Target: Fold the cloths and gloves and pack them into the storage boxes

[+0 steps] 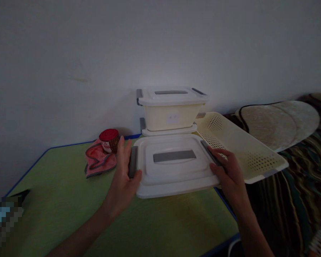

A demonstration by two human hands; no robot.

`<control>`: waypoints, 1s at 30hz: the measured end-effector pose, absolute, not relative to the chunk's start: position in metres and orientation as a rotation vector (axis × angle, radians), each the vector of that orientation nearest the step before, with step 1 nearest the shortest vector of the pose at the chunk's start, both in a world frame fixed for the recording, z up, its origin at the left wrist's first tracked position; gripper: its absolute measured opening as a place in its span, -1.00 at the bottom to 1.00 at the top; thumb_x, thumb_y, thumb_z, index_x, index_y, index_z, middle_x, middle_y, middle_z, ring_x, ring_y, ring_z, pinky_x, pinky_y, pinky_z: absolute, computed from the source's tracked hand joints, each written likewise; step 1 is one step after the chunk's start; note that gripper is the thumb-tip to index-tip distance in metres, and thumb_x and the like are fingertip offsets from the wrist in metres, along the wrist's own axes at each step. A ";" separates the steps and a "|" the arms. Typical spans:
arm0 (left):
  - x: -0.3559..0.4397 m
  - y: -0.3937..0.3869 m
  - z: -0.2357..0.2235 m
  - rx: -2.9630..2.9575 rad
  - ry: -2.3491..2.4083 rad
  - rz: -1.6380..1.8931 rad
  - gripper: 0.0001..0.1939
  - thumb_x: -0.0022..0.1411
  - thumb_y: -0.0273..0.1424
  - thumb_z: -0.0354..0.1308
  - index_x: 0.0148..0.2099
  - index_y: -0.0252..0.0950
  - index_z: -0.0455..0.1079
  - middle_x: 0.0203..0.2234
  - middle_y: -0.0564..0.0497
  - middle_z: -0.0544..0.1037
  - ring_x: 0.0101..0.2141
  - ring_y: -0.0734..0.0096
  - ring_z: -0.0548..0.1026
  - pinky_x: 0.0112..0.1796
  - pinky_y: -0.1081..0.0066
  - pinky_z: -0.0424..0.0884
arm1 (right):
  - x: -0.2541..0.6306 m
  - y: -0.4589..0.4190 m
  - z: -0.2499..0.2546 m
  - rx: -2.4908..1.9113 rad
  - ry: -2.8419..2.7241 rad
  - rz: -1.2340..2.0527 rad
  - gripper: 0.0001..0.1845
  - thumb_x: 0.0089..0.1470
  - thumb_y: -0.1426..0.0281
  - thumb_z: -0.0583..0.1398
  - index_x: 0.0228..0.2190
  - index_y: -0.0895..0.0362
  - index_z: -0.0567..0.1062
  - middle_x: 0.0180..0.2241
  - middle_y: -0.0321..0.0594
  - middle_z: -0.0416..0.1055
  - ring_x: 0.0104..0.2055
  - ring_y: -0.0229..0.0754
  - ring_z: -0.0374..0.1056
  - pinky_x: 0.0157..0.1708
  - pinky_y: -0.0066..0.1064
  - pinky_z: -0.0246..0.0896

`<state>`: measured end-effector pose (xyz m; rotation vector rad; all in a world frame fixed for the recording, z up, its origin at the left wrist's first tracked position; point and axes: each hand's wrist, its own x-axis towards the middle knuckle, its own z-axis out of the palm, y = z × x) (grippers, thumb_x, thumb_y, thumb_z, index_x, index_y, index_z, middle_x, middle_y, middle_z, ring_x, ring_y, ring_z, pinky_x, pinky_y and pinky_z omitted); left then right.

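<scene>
A white rectangular lid with a grey handle strip and grey side latches lies between my hands, tilted toward me. My left hand is at its left end, thumb on the rim and fingers stretched up along the latch. My right hand grips the right end, fingers curled at the latch. Whether a box body sits under this lid cannot be seen. Behind it stands a cream storage box with its own white lid, resting on another white lid that is partly hidden.
A red round tin stands by a pink cloth on the green table. A cream perforated basket leans at the right, near a beige cushion and striped fabric. The wall rises behind.
</scene>
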<state>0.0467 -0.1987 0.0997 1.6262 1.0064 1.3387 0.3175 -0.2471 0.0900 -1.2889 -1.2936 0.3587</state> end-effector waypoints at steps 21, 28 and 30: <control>0.047 -0.193 0.094 1.759 0.891 1.380 -0.26 0.03 -0.64 -0.01 0.25 -0.07 0.02 0.24 0.07 0.11 0.22 0.26 0.08 0.22 0.12 -0.07 | 0.317 -0.248 0.098 -1.402 -1.349 0.321 -0.85 -0.01 0.33 0.13 -0.31 0.04 0.41 0.03 -0.10 0.36 0.10 0.02 0.24 0.07 -0.03 0.04; 0.043 -0.185 0.093 1.796 0.902 1.323 -0.27 0.00 -0.59 0.01 0.26 -0.20 0.05 0.24 0.02 0.11 0.24 0.26 -0.01 0.24 0.20 -0.17 | 0.332 -0.243 0.101 -1.394 -1.467 0.401 -0.80 -0.02 0.27 0.18 -0.29 0.05 0.40 0.07 -0.09 0.32 0.13 0.03 0.21 0.11 -0.02 0.01; 0.040 -0.175 0.097 1.797 0.880 1.273 -0.21 -0.05 -0.57 0.05 0.27 -0.21 0.01 0.25 -0.01 0.09 0.25 0.23 -0.02 0.23 0.19 -0.16 | 0.341 -0.238 0.108 -1.364 -1.478 0.473 -0.72 -0.05 0.21 0.23 -0.28 0.04 0.39 0.01 -0.09 0.38 0.09 0.02 0.25 0.09 -0.02 0.07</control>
